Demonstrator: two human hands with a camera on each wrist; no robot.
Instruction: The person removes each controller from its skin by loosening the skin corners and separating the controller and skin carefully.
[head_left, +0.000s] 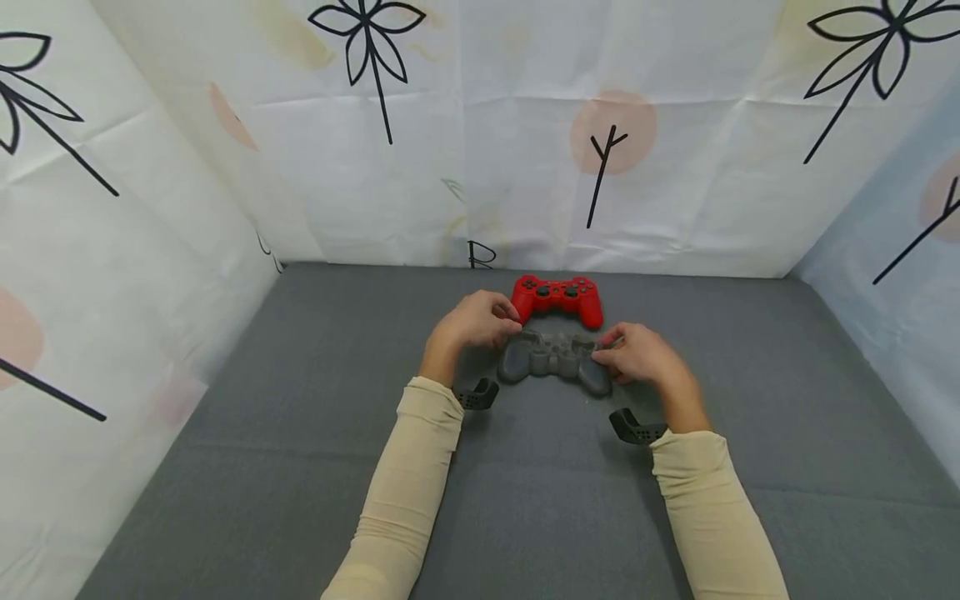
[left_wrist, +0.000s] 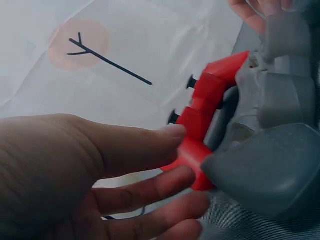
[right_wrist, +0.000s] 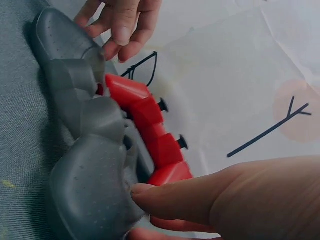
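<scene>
A grey rubbery game controller cover (head_left: 553,360) lies on the grey cloth, its hollow side toward the back. Just behind it is a red game controller (head_left: 557,297) with black thumbsticks. At the cover's right grip, my right hand (head_left: 637,357) pinches the edge; its thumb (right_wrist: 162,197) shows there in the right wrist view, while its other fingers are partly hidden. My left hand (head_left: 480,321) is at the left end of both things. Its thumb and fingers (left_wrist: 145,192) are loosely bent with a gap between them, beside the cover's left grip.
Grey cloth (head_left: 337,358) covers the table. White patterned fabric (head_left: 517,183) hangs behind its back edge and along both sides. A black wrist mount (head_left: 480,394) sits at the left wrist, another (head_left: 636,427) at the right.
</scene>
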